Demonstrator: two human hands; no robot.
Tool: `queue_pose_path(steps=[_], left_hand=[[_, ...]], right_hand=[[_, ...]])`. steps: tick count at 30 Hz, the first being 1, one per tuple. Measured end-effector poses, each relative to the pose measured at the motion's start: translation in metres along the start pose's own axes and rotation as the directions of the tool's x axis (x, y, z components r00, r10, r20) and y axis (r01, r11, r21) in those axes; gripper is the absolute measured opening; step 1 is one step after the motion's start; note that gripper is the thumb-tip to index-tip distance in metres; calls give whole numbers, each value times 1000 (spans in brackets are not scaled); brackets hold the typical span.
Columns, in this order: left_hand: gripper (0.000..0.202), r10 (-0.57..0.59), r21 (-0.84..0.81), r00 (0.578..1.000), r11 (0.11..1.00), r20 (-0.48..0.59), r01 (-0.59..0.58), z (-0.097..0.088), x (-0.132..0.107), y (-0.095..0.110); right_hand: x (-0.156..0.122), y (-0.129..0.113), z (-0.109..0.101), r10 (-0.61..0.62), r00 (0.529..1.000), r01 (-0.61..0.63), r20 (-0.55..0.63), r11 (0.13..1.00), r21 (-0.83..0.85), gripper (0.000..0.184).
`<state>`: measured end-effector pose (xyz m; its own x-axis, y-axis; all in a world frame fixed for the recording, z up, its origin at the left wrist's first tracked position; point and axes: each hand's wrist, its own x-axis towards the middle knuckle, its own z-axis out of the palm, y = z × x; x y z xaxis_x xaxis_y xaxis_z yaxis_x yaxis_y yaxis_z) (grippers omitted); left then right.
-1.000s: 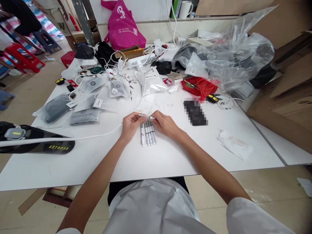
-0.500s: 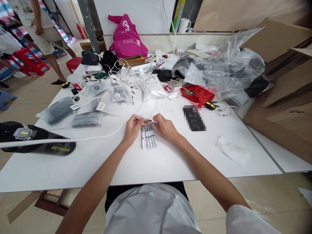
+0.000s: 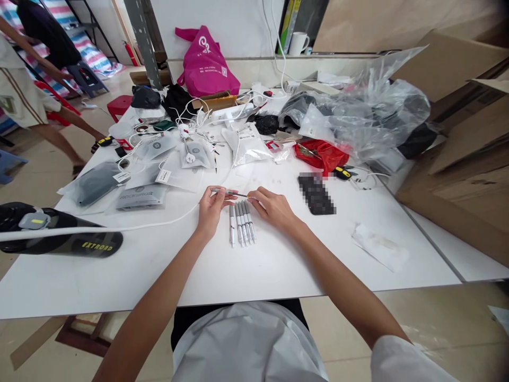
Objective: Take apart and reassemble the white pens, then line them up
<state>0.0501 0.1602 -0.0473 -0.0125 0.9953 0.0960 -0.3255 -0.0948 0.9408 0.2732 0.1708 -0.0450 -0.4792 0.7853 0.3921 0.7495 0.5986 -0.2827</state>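
A slim pen point(image 3: 219, 191) is held above the surface point(image 3: 278, 273), left of the middle and well in from the near edge, lying nearly level in the left hand point(image 3: 210, 210), whose thumb and fingers pinch it. A thin dark rod point(image 3: 242, 194) stretches from the pen toward the right hand point(image 3: 274, 206), whose thumb and fingertips are pressed together at its other end; the join is too small to make out. Just below the hands, toward the near edge, lie five white and grey pens point(image 3: 243, 225) side by side, the leftmost slightly apart from the others. To the right of the right hand is a dark blurred rectangle point(image 3: 317, 194), and a crumpled piece of paper point(image 3: 379, 248) lies closer to the near right corner. Toward the left edge are several frosted bags point(image 3: 141, 197), with a black bottle point(image 3: 67, 233) nearer the near left corner and a white cable point(image 3: 159, 227) running across it. Beyond the hands, a white packet point(image 3: 248, 144) and an open red bag point(image 3: 328, 158) sit toward the far edge, where a pink bag point(image 3: 209, 66) and a heap of clear plastic point(image 3: 369, 114) stand. Cardboard boxes point(image 3: 461, 180) crowd the right edge.
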Motion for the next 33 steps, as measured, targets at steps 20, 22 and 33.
queue_pose_path(steps=[20, 22, 33], left_hand=[[45, 3, -36, 996, 999, -90, -6, -4, 4, 9], [44, 5, -27, 997, 1000, -80, -8, -4, 4, 8], [38, -9, 158, 996, 987, 91, -5, 4, -3, 0]], right_hand=[[1, 8, -7, 62, 995, -61, -77, 998, 14, 34], [1, 8, -6, 58, 995, -58, -80, 998, 11, 34], [-2, -1, 3, -23, 999, 25, -33, 998, 57, 30]])
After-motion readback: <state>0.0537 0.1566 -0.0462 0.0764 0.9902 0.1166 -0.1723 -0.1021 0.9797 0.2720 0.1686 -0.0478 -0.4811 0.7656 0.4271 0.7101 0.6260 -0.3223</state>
